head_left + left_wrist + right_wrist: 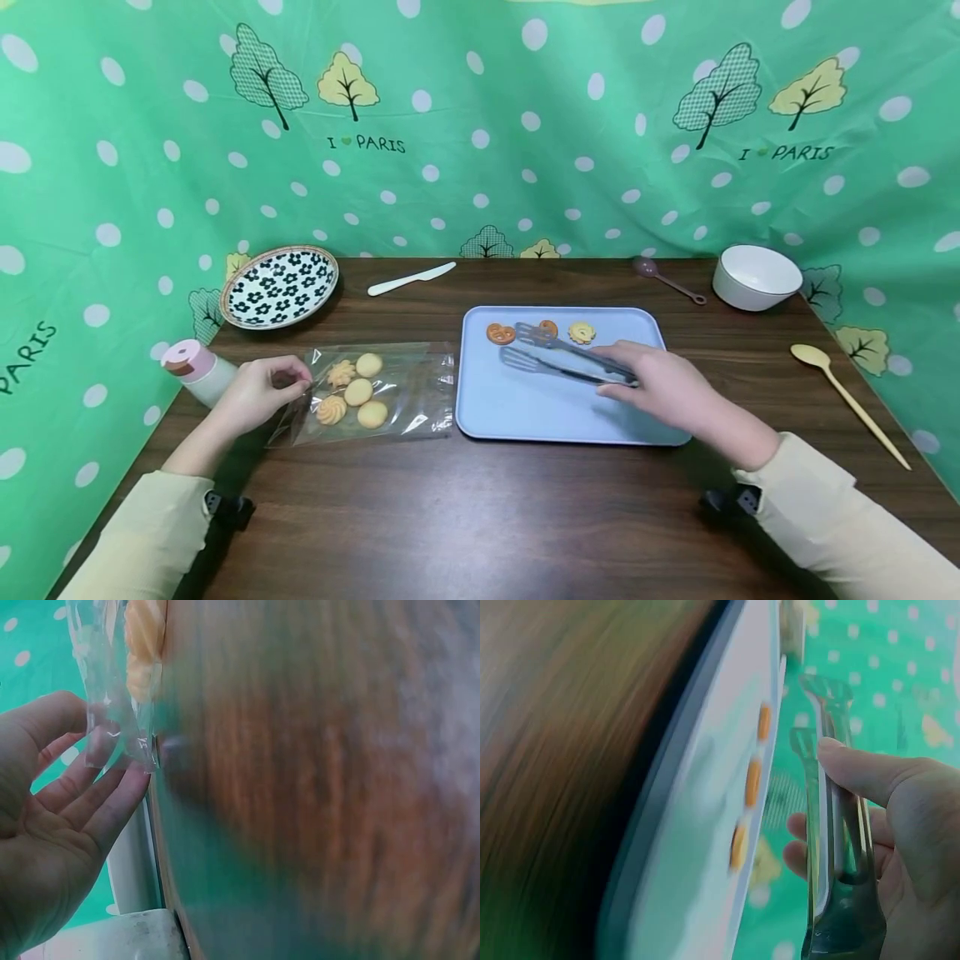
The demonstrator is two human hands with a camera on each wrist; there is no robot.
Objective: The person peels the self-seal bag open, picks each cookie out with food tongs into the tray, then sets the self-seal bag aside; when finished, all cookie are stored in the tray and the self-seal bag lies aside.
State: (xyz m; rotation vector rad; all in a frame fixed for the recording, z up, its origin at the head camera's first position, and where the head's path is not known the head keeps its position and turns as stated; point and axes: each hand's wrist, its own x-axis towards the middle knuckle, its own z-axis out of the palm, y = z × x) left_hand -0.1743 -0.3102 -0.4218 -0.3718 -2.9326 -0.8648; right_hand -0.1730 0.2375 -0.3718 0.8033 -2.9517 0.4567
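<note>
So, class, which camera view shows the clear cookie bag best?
The head view: it shows nearly the whole clear bag and five cookies inside. The left wrist view shows only part of it; the right wrist view shows none.

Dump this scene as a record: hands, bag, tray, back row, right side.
left hand: pinches clear bag at its left edge
right hand: holds tongs over blue tray
bag contents: five cookies
tray contents: three cookies near far edge
back row, left to right: patterned plate, white knife, brown spoon, white bowl
right side: yellow spoon
</note>
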